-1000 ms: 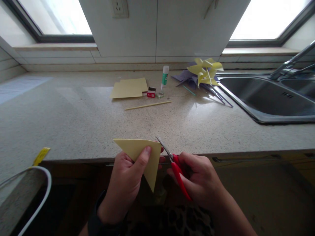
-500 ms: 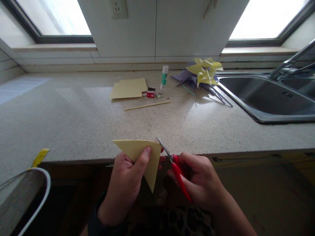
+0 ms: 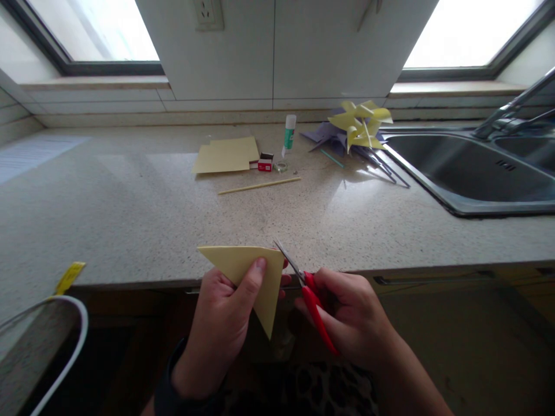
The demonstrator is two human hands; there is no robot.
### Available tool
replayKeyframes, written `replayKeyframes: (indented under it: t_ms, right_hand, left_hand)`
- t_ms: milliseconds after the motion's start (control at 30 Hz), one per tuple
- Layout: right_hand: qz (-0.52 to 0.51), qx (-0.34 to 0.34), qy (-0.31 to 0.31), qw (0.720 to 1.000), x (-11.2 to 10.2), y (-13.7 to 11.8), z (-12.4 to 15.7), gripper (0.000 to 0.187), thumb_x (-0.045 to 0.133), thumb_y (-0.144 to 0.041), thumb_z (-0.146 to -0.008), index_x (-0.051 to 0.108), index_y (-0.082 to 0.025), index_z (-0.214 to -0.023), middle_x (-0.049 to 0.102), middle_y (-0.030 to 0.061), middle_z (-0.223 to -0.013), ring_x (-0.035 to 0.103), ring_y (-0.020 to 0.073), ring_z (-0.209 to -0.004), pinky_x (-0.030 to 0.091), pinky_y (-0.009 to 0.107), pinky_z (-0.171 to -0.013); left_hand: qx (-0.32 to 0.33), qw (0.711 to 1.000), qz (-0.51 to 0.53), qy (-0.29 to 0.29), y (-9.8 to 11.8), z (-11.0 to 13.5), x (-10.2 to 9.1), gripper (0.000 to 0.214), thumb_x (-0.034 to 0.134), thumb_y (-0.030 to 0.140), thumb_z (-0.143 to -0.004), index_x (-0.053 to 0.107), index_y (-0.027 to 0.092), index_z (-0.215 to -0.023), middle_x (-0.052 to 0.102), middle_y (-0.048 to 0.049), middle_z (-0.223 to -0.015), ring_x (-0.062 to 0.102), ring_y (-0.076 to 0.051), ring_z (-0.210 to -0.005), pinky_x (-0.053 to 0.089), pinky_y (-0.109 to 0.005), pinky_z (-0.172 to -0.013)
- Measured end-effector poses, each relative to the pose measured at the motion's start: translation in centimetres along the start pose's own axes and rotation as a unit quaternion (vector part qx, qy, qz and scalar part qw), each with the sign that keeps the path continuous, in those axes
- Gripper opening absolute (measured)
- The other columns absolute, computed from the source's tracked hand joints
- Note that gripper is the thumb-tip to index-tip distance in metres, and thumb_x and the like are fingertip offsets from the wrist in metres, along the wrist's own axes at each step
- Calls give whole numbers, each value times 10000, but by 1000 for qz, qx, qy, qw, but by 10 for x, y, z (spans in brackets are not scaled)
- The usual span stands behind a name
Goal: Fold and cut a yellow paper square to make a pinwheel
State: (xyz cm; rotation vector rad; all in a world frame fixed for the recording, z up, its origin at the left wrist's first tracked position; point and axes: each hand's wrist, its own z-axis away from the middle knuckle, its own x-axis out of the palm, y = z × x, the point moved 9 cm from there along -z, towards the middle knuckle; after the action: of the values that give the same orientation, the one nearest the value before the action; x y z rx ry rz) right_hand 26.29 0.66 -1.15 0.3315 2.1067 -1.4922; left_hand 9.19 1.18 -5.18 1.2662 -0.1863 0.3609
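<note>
My left hand pinches a folded yellow paper triangle at the counter's front edge, thumb on its face. My right hand grips red-handled scissors. Their metal blades point up and left and meet the right corner of the triangle. Both hands hover just in front of the speckled stone countertop.
Further back lie yellow paper sheets, a small red box, a glue stick, a thin wooden stick and yellow and purple paper pinwheels. A steel sink is at the right, a white cable at the lower left.
</note>
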Motion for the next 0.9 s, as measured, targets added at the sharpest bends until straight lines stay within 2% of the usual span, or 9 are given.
replayKeyframes:
  t_ms: [433, 633, 767, 833, 900]
  right_hand:
    - [32, -12, 22, 999, -1, -1, 0, 393, 666, -426, -901, 504, -198, -625, 429, -53, -534, 357, 82, -483, 276, 257, -460]
    - [54, 5, 12, 998, -2, 4, 1, 389, 654, -430, -913, 502, -199, -640, 470, -45, -547, 384, 85, -496, 289, 255, -471]
    - [27, 46, -13, 998, -10, 1, 3, 403, 608, -454, -932, 444, -218, -649, 458, -43, -559, 381, 96, -507, 294, 264, -473]
    - [64, 76, -8, 995, -21, -1, 4, 408, 594, -466, -932, 428, -226, -647, 461, -38, -557, 390, 105, -507, 288, 270, -471]
    - [144, 97, 7, 985, -36, -1, 3, 411, 595, -490, -920, 439, -231, -643, 476, -28, -548, 400, 114, -493, 274, 277, -467]
  left_hand:
    - [1, 1000, -12, -9, 0, 1, 3, 336, 768, 410, -848, 787, 160, -1073, 806, -92, -859, 775, -228, -710, 621, -253, -569]
    - [1, 1000, 10, -2, 4, 2, 2, 259, 783, 386, -841, 791, 185, -1004, 810, -70, -911, 777, -199, -746, 634, -241, -640]
    - [-7, 1000, 25, 3, 8, 6, 4, 251, 786, 369, -840, 785, 165, -985, 811, -78, -936, 771, -171, -742, 617, -191, -614]
    - [-13, 999, 46, -5, 10, 8, 8, 244, 787, 359, -838, 782, 146, -957, 812, -82, -911, 765, -164, -704, 614, -186, -597]
    - [-17, 997, 76, -14, 12, 9, 11, 235, 791, 345, -831, 773, 130, -925, 809, -84, -872, 757, -162, -666, 612, -192, -580]
